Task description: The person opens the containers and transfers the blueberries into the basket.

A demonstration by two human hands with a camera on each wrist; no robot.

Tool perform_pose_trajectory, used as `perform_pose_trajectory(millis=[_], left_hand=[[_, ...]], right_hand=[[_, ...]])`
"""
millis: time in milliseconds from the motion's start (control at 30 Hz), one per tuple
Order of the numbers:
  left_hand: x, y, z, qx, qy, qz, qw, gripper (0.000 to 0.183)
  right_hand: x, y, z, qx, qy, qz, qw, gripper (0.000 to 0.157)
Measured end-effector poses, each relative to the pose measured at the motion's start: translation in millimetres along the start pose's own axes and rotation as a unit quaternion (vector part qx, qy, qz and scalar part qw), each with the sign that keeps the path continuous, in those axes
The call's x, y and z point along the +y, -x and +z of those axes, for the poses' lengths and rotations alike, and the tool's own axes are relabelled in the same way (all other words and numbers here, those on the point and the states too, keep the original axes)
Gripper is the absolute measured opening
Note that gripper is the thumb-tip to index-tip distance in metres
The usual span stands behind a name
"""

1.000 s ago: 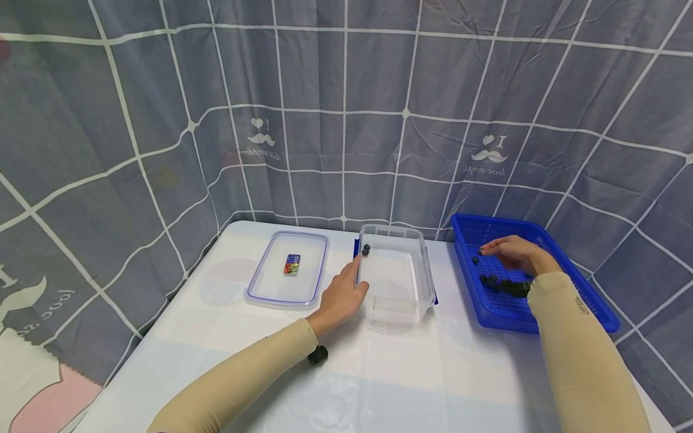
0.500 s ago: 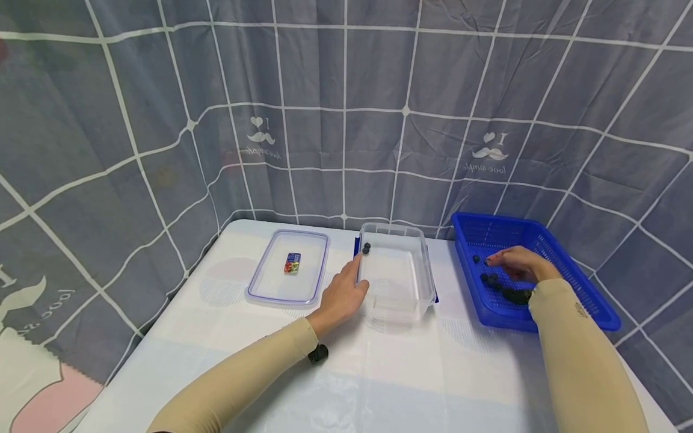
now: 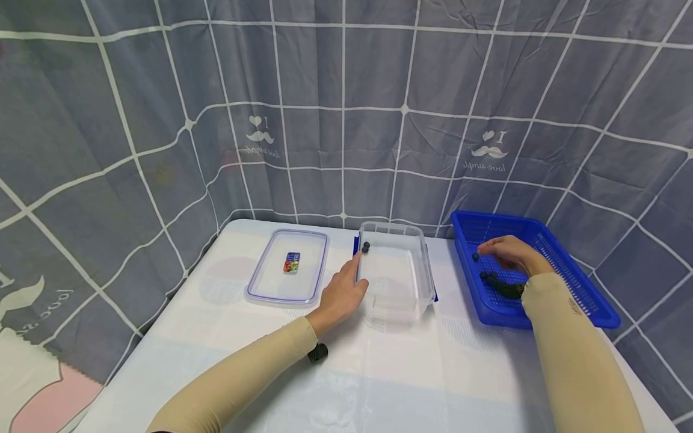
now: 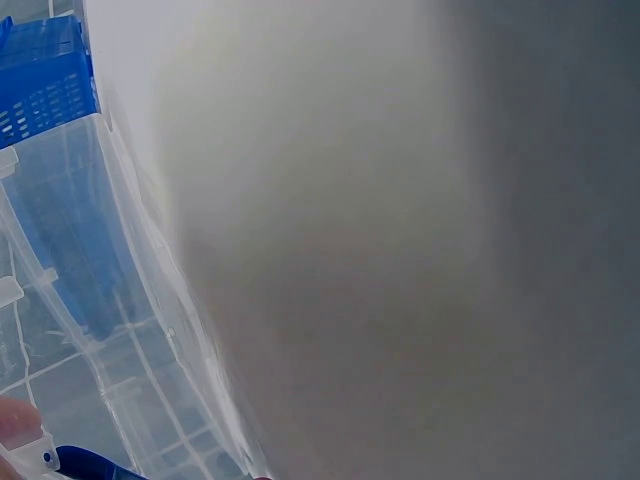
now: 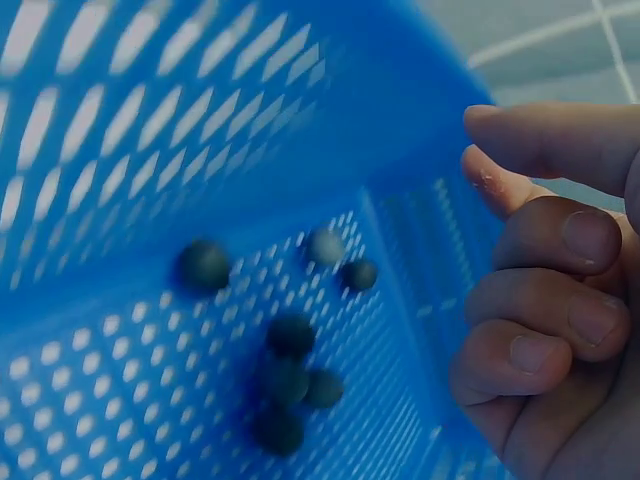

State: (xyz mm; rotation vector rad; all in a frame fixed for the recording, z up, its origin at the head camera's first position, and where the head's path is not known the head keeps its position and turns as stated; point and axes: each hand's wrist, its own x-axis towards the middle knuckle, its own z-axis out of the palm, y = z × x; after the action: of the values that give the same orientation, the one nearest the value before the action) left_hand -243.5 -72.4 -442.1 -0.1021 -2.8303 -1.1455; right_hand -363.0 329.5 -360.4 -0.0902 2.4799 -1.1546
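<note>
My left hand [image 3: 341, 294] rests at the left side of a clear plastic box [image 3: 397, 270], index finger straight along the edge. In the left wrist view a fingertip [image 4: 18, 422] shows at the box's side latch. Two blueberries [image 3: 366, 247] lie at the box's back left. My right hand [image 3: 509, 252] is over the blue basket [image 3: 471, 294], thumb and index tips close together and the other fingers curled. I cannot tell whether a blueberry is between them. Several blueberries [image 5: 290, 335] lie on the basket's perforated floor, with a single blueberry [image 3: 475, 257] just below the fingertips.
A clear lid [image 3: 311, 288] with a blue rim and a small printed label [image 3: 291, 263] lies flat left of the box. All stand on a white-covered table [image 3: 390, 373]. A grey checked curtain [image 3: 373, 138] hangs behind and at both sides.
My right hand dips lower into the basket, then comes back up and slightly left. A blueberry seen at its fingertips earlier no longer shows there. The left hand stays put.
</note>
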Motion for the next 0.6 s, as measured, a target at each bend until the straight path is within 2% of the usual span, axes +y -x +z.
perform_pose_trajectory(millis=[300, 500, 600], left_hand=[[-1.0, -1.9, 0.6, -0.007, 0.002, -0.006, 1.0000, 0.070], [-2.0, -3.1, 1.5, -0.002, 0.003, -0.004, 1.0000, 0.069], [-1.6, -2.8, 1.8, -0.002, 0.003, -0.002, 1.0000, 0.069]], right_hand=[[-49, -5, 10.1, 0.010, 0.021, -0.028, 0.999, 0.052], [-82, -10, 25.8, -0.003, 0.000, -0.064, 0.998, 0.049], [-96, -14, 35.6, -0.013, -0.009, -0.068, 0.998, 0.048]])
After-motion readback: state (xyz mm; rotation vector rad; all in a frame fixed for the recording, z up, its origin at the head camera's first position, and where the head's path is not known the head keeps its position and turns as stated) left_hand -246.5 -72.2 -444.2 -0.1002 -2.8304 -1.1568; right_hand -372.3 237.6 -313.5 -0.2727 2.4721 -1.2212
